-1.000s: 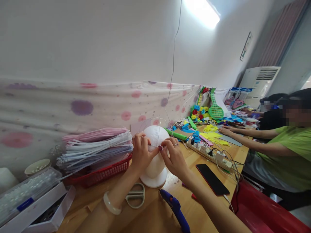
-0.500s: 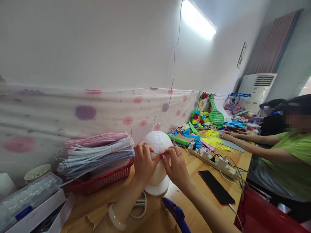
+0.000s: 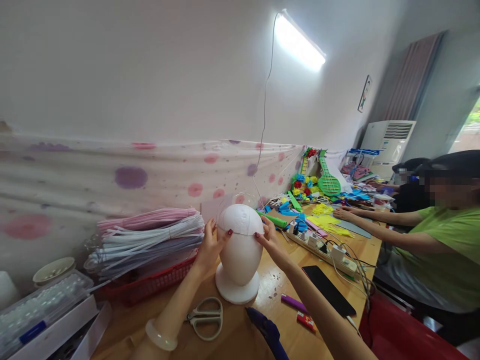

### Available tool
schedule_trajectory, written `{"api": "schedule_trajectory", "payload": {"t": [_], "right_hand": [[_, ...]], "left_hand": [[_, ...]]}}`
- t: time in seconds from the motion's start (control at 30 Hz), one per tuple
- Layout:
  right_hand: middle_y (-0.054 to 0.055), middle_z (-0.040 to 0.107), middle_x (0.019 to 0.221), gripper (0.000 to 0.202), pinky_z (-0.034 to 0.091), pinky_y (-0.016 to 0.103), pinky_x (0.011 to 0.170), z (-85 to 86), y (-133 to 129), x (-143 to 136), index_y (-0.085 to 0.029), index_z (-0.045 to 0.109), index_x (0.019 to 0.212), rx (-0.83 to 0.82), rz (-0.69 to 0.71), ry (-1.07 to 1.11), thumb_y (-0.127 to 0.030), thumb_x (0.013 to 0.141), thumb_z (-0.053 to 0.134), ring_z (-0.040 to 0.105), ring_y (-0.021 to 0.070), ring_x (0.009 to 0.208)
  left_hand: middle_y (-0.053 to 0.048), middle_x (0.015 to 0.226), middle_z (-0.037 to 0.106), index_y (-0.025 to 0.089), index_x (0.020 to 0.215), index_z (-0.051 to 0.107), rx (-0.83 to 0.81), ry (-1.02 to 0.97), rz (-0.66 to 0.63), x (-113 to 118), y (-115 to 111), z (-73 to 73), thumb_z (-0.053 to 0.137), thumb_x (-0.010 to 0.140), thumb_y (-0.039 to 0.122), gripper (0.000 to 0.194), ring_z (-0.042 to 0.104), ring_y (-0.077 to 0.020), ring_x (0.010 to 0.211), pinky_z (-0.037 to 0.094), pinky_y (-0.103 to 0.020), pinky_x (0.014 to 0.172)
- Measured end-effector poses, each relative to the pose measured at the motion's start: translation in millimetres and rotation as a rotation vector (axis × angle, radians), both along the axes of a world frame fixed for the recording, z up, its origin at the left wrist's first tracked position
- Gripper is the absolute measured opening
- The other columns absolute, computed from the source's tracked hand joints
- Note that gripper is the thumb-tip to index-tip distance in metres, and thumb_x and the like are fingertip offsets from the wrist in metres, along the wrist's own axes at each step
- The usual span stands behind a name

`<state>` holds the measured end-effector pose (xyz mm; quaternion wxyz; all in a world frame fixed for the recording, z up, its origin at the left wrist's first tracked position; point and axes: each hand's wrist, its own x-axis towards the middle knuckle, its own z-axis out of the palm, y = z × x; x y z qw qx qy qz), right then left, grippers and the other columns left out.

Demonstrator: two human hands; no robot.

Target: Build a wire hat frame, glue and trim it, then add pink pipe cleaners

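A white foam mannequin head stands upright on its round base in front of me. A thin wire runs across its front from thumb to thumb, and a fine loop arches above its crown. My left hand is at the head's left side, thumb on the wire in front, fingers partly hidden behind. On the other side my right hand holds the wire in the same way, thumb at the front. Below the base lie light-handled scissors and a dark blue glue gun.
Left, a red basket holds bundles of pipe cleaners beside a clear bead box. To the right are a power strip, a black phone, a purple stick and a red packet. A co-worker in green sits at the right.
My hands have parted from the pinch at the front of the foam head to its two sides. The thin wire now spans the front between my thumbs.
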<state>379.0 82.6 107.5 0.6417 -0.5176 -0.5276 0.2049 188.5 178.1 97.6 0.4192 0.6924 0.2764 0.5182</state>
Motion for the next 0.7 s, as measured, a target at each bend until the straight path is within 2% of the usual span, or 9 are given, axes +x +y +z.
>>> {"api": "schedule_trajectory", "payload": {"t": [0.1, 0.2, 0.3, 0.4, 0.47, 0.57, 0.63, 0.7], "right_hand": [[0.015, 0.048, 0.149, 0.093, 0.044, 0.05, 0.109, -0.1, 0.9, 1.0, -0.028, 0.045, 0.14, -0.003, 0.057, 0.02, -0.071, 0.064, 0.076, 0.051, 0.0318, 0.134], [0.013, 0.044, 0.153, 0.09, 0.044, 0.051, 0.108, 3.4, 0.7, 2.1, -0.03, 0.049, 0.139, -0.003, 0.065, 0.028, -0.07, 0.063, 0.077, 0.05, 0.0335, 0.134], [0.012, 0.048, 0.15, 0.081, 0.05, 0.051, 0.1, 8.3, 0.1, 2.3, -0.031, 0.052, 0.137, -0.034, 0.049, 0.037, -0.066, 0.068, 0.075, 0.057, 0.0341, 0.125], [0.009, 0.053, 0.146, 0.073, 0.05, 0.048, 0.1, 15.1, 0.2, 4.0, -0.031, 0.058, 0.132, -0.046, 0.007, 0.035, -0.061, 0.068, 0.077, 0.059, 0.0328, 0.124], [0.008, 0.058, 0.141, 0.068, 0.049, 0.045, 0.1, 20.0, 1.6, 6.3, -0.03, 0.062, 0.126, -0.04, -0.021, 0.03, -0.058, 0.067, 0.079, 0.058, 0.0321, 0.124], [0.01, 0.068, 0.126, 0.061, 0.053, 0.041, 0.089, 24.2, 7.3, 10.0, -0.024, 0.068, 0.115, -0.036, -0.051, 0.032, -0.06, 0.068, 0.078, 0.064, 0.0322, 0.114], [0.011, 0.072, 0.114, 0.057, 0.055, 0.038, 0.081, 24.2, 13.8, 12.8, -0.021, 0.069, 0.109, -0.024, -0.077, 0.036, -0.064, 0.071, 0.073, 0.067, 0.0301, 0.104], [0.009, 0.073, 0.105, 0.052, 0.055, 0.035, 0.076, 23.6, 22.5, 16.9, -0.019, 0.068, 0.106, 0.003, -0.111, 0.034, -0.063, 0.078, 0.068, 0.069, 0.0255, 0.095]], "left_hand": [[-0.027, 0.149, 0.044, 0.014, 0.141, 0.035, -0.079, 0.014, -0.121, -1.7, 7.3, 5.5, 0.068, 0.075, 0.069, 0.092, 0.045, -0.0361, 0.139, 0.04, -0.048, 0.112], [-0.024, 0.152, 0.042, 0.016, 0.145, 0.032, -0.109, 0.021, -0.17, -4.9, 9.5, 12.3, 0.073, 0.069, 0.069, 0.102, 0.044, -0.036, 0.14, 0.041, -0.047, 0.112], [-0.024, 0.156, 0.037, 0.016, 0.151, 0.026, -0.121, 0.036, -0.188, -7.6, 7.9, 15.1, 0.075, 0.067, 0.068, 0.11, 0.038, -0.0367, 0.143, 0.039, -0.047, 0.114], [-0.023, 0.158, 0.034, 0.015, 0.154, 0.021, -0.123, 0.064, -0.194, -8.6, 5.8, 16.5, 0.078, 0.068, 0.064, 0.114, 0.036, -0.0368, 0.145, 0.035, -0.047, 0.116], [-0.024, 0.159, 0.032, 0.015, 0.157, 0.015, -0.12, 0.09, -0.199, -8.4, 4.1, 18.3, 0.079, 0.068, 0.062, 0.119, 0.039, -0.037, 0.143, 0.036, -0.048, 0.115], [-0.021, 0.16, 0.03, 0.021, 0.159, 0.009, -0.08, 0.137, -0.191, -6.6, 1.0, 21.5, 0.086, 0.061, 0.056, 0.129, 0.04, -0.0371, 0.142, 0.034, -0.05, 0.116], [-0.021, 0.16, 0.031, 0.024, 0.159, 0.005, -0.044, 0.165, -0.161, -4.4, 0.2, 22.7, 0.092, 0.052, 0.051, 0.14, 0.037, -0.0384, 0.143, 0.03, -0.053, 0.117], [-0.024, 0.159, 0.032, 0.022, 0.159, 0.006, -0.015, 0.185, -0.114, -1.3, 2.4, 23.4, 0.095, 0.047, 0.048, 0.145, 0.035, -0.0401, 0.144, 0.028, -0.056, 0.117]]}}
